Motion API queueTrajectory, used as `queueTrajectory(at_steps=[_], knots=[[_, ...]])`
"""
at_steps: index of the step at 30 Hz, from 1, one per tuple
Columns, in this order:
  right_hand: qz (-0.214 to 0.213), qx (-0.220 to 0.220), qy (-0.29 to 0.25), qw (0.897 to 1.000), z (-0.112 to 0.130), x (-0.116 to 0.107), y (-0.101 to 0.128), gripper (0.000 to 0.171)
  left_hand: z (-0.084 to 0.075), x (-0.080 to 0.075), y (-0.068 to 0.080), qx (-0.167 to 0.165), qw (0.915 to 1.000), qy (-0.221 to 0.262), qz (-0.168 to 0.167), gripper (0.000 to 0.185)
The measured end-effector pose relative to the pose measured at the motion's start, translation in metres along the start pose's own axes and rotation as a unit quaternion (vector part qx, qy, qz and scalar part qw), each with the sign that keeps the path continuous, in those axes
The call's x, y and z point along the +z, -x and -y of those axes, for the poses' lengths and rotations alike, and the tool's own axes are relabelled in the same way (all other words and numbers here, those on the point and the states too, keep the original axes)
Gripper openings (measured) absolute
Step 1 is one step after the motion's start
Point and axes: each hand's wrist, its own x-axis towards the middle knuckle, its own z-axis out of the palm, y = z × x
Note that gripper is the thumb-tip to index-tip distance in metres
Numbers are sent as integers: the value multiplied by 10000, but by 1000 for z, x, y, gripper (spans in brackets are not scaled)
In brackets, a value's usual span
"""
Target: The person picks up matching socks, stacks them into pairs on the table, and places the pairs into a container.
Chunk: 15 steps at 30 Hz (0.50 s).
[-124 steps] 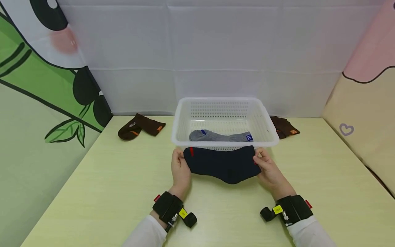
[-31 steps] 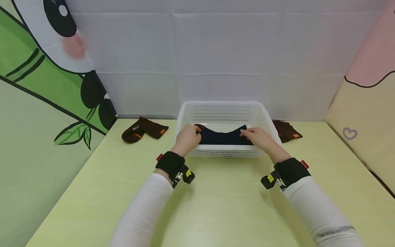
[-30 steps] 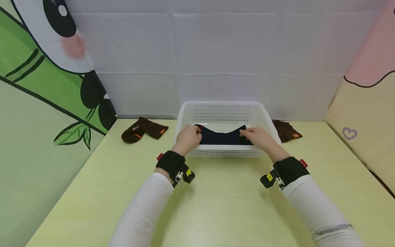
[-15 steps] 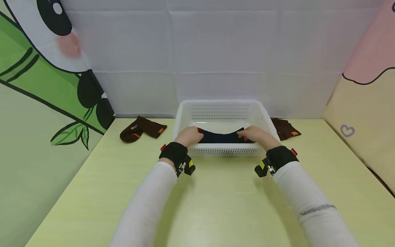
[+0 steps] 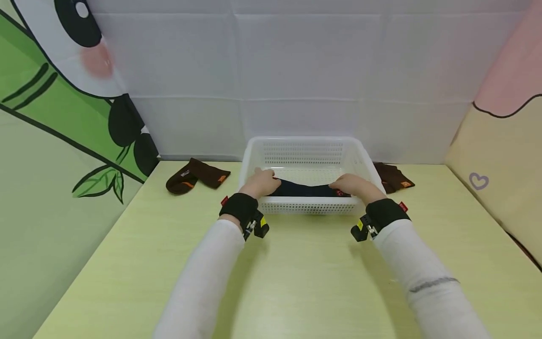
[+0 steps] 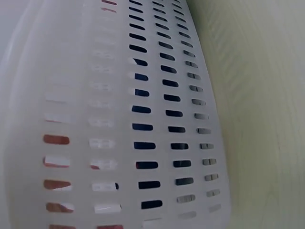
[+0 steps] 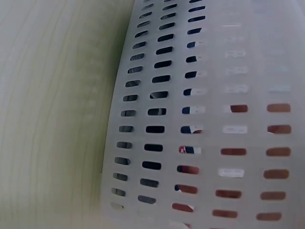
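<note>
You have the navy sock [image 5: 302,189] inside the basket [image 5: 311,207], just behind its near wall; whether it touches the floor, you can't tell. Your left hand [image 5: 259,182] pinches one end and your right hand [image 5: 354,185] the other, fingers nearly closed, though the knit hides how firmly. Expect it to handle light, soft and limp, neither slippery nor fragile: its upper edge dips between your hands, so a hold at both ends suits it best. Its long axis runs left to right, along the near wall. The red lettering [image 5: 340,192] sits by your right hand, so the cuff probably points right and the toe left.
</note>
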Motion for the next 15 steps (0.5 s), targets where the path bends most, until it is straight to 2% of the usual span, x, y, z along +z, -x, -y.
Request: queueTrajectory(at_steps=[3, 6, 11, 15], knots=[[-245, -172, 202, 9993, -1, -5, 7, 52, 0, -1, 3, 167, 9960, 373, -798, 43], [-426, -353, 214, 9982, 0, -10, 14, 49, 1, -1, 7, 397, 9870, 584, -1445, 35], [-856, -641, 119, 9942, 1, -15, 28, 44, 4, 0, 17, 833, 9668, 735, -2301, 27], [-1155, -852, 61, 9896, 0, -15, 39, 37, 8, 2, 27, 1137, 9482, 853, -2839, 26]])
